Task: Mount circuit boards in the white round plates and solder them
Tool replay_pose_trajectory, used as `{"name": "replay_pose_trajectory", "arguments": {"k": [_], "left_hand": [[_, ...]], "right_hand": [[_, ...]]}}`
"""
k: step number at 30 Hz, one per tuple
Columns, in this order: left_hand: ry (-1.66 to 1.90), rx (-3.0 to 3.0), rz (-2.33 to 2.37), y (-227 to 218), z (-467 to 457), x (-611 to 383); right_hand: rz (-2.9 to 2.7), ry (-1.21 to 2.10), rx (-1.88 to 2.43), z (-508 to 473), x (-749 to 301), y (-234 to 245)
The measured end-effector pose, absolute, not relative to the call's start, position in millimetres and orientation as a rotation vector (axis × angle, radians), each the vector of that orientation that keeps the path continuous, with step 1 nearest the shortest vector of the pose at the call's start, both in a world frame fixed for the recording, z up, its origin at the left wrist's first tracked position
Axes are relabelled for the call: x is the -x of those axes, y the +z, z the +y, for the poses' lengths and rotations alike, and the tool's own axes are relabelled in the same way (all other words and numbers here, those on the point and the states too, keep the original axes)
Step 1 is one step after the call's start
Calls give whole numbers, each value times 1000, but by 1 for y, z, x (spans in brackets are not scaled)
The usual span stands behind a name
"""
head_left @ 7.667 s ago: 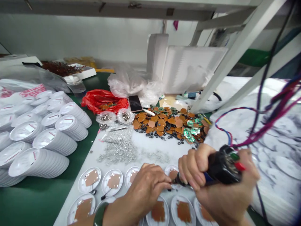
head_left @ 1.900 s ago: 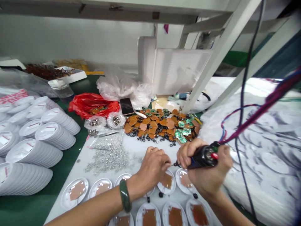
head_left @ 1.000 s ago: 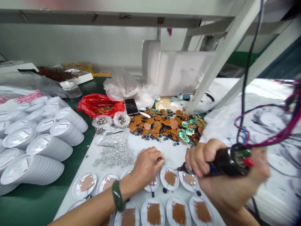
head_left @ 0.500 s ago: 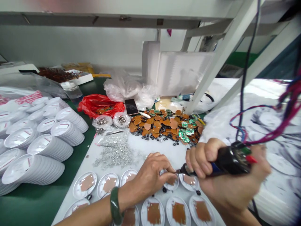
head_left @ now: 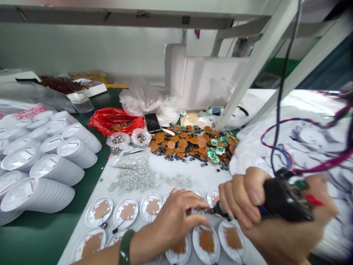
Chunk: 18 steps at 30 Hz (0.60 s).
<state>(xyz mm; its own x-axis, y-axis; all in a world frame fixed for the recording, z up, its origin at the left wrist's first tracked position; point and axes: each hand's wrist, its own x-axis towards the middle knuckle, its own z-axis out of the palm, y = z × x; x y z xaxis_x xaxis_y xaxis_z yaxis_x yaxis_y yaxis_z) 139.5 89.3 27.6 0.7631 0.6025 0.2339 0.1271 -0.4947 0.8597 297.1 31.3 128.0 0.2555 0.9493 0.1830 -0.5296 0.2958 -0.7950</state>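
Observation:
My right hand (head_left: 248,206) is wrapped around a black electric screwdriver (head_left: 286,202), whose tip points left. Beside that tip, my left hand (head_left: 179,213) has thumb and forefinger curled in a pinch; what lies between them is too small to make out. A green bangle (head_left: 125,248) circles the left wrist. Both hands hover over rows of white round plastic covers, each bearing a brown circuit board (head_left: 206,240). One such white cover (head_left: 125,213) lies left of my left hand, with a short black wire. The covers under my left hand are partly hidden.
Loose small screws (head_left: 132,176) are spread beyond the covers. Behind them lies a heap of brown and green boards (head_left: 190,143), near a phone (head_left: 152,122) and a red bag (head_left: 116,121). Stacked white covers (head_left: 49,191) stand left. Cables (head_left: 281,92) hang at right.
Both hands have come slightly nearer, and the screwdriver has shifted down and right. My left thumb and forefinger are a little farther apart. The view has shifted slightly.

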Motion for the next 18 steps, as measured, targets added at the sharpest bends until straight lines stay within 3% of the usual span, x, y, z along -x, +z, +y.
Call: {"name": "replay_pose_trajectory", "arguments": {"k": [6, 18], "left_hand": [[1025, -2745, 389, -1, 48, -121], [972, -2844, 351, -20, 34, -126]], "right_hand": [[-775, 1272, 766, 14, -295, 98], [-814, 1325, 792, 8, -285, 47]]}}
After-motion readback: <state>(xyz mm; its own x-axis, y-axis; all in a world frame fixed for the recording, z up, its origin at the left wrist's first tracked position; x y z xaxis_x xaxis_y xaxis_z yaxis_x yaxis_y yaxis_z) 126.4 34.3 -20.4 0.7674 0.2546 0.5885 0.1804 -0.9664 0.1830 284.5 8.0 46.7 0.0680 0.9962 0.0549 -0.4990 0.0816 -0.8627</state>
